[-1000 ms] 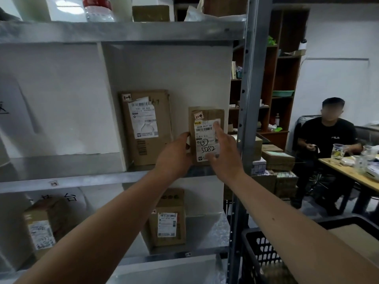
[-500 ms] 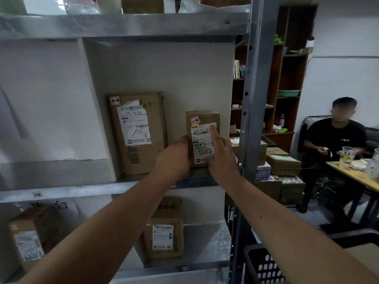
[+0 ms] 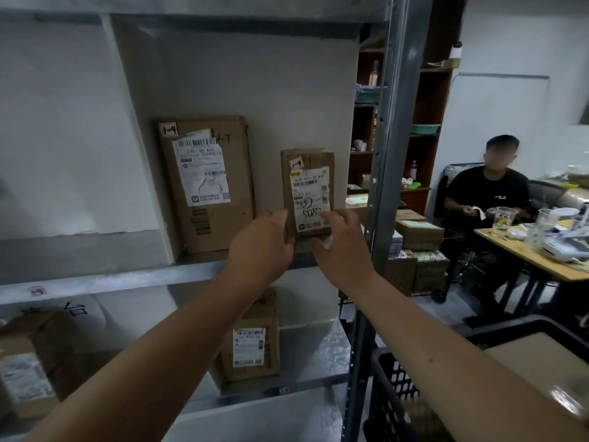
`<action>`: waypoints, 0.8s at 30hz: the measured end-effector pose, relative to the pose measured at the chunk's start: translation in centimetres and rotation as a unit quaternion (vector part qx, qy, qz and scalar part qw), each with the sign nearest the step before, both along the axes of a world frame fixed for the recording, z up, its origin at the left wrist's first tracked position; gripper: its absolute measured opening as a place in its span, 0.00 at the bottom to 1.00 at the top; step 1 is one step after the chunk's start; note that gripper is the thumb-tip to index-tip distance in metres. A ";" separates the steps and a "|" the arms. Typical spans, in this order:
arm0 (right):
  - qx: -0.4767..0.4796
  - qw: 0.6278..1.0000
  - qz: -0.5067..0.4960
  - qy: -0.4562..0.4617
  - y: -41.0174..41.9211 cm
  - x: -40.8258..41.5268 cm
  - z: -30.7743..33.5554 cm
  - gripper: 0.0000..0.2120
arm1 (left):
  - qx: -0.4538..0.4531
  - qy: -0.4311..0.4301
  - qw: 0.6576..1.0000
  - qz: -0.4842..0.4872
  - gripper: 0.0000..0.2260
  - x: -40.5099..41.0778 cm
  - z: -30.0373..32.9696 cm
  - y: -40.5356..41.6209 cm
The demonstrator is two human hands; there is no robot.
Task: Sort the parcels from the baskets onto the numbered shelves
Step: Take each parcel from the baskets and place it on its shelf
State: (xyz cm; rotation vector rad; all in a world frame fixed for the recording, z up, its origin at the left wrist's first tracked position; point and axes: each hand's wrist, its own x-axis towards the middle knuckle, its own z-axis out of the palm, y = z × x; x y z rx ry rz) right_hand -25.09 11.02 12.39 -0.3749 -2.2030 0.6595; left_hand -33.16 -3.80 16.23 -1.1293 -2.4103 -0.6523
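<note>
Small parcel (image 3: 307,189) is stood upright on the middle shelf (image 3: 134,277), near the grey upright post (image 3: 384,173), and is held at its lower end from both sides. Left hand (image 3: 263,245) is curled round the lower left edge, thumb laid along the side of the box; right hand (image 3: 342,245) is wrapped on the lower right corner, one fingertip pressed on the white shipping label (image 3: 310,199). A small tag reading 1-4 is stuck above that label; handwriting below the barcode is too blurred to read. To the left of the left hand, apart from the held parcel, a larger carton (image 3: 207,183) is stood upright on the same shelf, tagged 1-4 too. Below the hands, on the lower shelf (image 3: 314,352), another labelled box (image 3: 251,346) is stood upright; further left down there a tilted parcel (image 3: 28,365) is seen, blurred. Below and right of the right forearm a black mesh basket (image 3: 395,387) is seen, with something brown inside that cannot be made out. Beyond the post, right of the right hand, a seated person (image 3: 487,199) in a black shirt is at a wooden table (image 3: 529,253) with plastic cups.
</note>
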 end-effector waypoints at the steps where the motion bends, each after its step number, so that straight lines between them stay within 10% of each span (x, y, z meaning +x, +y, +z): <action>1: 0.010 1.000 -0.002 0.002 -0.9 0.8 0.0 0.21 | 0.000 0.008 1.000 -0.009 0.20 0.4 -0.4 -0.6; 3: 0.018 0.999 -0.026 -0.022 -2.8 2.4 0.2 0.04 | 0.000 0.022 1.000 -0.022 0.18 1.0 -1.4 -2.0; 24: -0.104 0.872 -0.333 -0.343 -16.4 24.3 -9.7 0.17 | -0.175 -0.061 0.940 -0.286 0.18 14.2 -13.4 -9.3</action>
